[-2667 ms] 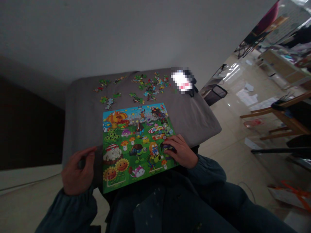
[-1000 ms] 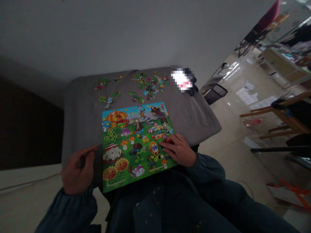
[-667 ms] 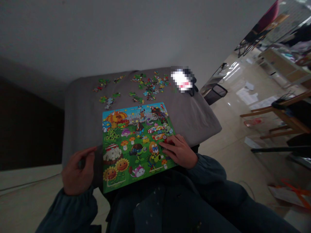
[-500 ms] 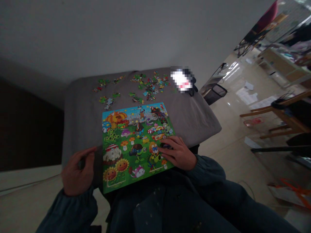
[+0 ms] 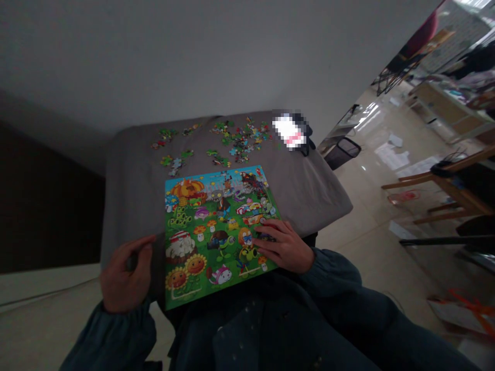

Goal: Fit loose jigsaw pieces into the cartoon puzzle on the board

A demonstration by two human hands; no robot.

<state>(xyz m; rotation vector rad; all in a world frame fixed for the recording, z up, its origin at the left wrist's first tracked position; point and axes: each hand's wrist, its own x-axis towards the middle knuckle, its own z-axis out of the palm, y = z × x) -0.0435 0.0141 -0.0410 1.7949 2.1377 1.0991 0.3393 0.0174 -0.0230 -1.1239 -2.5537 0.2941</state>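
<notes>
A colourful cartoon jigsaw board point(image 5: 216, 226) of sunflowers and mushrooms lies tilted across the grey cloth-covered table point(image 5: 309, 201) and my lap. My right hand point(image 5: 286, 247) rests on the board's lower right, its fingertips around a dark jigsaw piece point(image 5: 266, 236). A red spot shows just beyond them. My left hand point(image 5: 126, 273) hangs curled just off the board's left edge, with something small and dark at the thumb that I cannot make out. Several loose jigsaw pieces point(image 5: 240, 141) lie scattered on the cloth beyond the board.
A pixelated bright object point(image 5: 289, 131) sits at the table's far right corner. Beyond the table's right edge, a black mesh bin point(image 5: 342, 147) and papers point(image 5: 392, 157) are on the tiled floor, and a wooden chair point(image 5: 452, 185) stands further right. A wall rises behind the table.
My right hand has shifted slightly on the board, with its fingers now over the dark piece. The view has moved a little. My left hand and the loose pieces stay about the same.
</notes>
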